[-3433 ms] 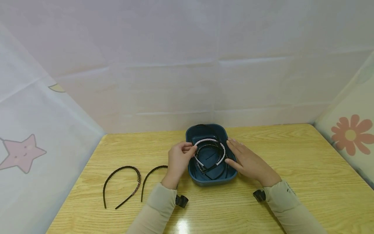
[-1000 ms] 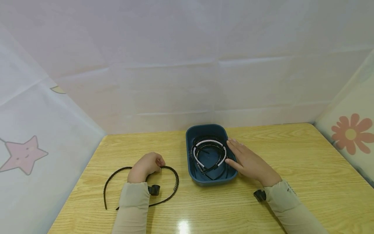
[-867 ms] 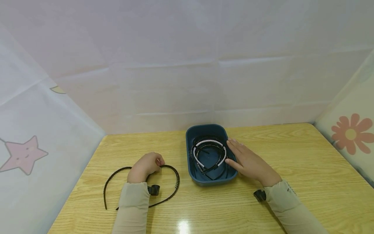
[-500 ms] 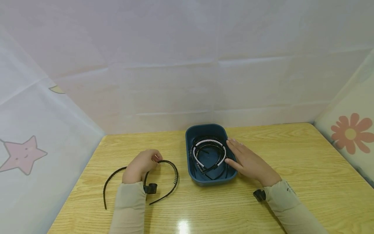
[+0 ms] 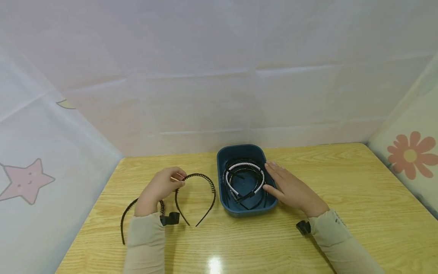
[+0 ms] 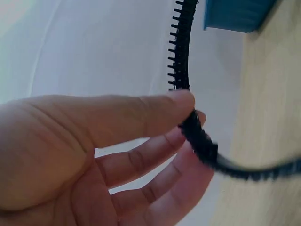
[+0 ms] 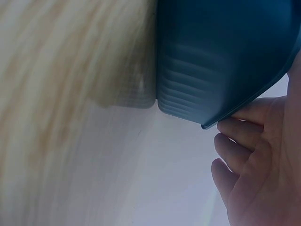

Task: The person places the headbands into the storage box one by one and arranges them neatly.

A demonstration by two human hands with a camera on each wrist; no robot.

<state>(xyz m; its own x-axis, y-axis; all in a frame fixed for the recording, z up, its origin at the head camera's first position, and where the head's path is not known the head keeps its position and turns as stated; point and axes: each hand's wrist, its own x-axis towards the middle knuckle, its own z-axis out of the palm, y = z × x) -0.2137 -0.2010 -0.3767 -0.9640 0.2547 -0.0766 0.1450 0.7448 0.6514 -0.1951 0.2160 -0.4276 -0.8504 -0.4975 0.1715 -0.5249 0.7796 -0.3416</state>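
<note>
A black toothed headband (image 5: 213, 190) is pinched between the thumb and fingers of my left hand (image 5: 161, 187), left of the bin. The left wrist view shows the thumb pressing on the headband's (image 6: 181, 52) band, its teeth pointing left. My right hand (image 5: 294, 190) rests with extended fingers against the right rim of a dark blue plastic bin (image 5: 248, 213). In the right wrist view, fingertips touch that bin's (image 7: 202, 61) edge from outside. Inside the bin lie a white headband (image 5: 228, 184) and several black ones, overlapping.
Another black headband (image 5: 122, 224) lies on the wooden table (image 5: 273, 251) at the left, partly hidden by my left forearm. A pale cloth wall (image 5: 191, 95) stands behind the table, with printed cloth at both sides.
My left hand has left the bin, picked up the nearer black headband from the table and raised it, turning its ends toward me. The right hand stays at the bin's rim.
</note>
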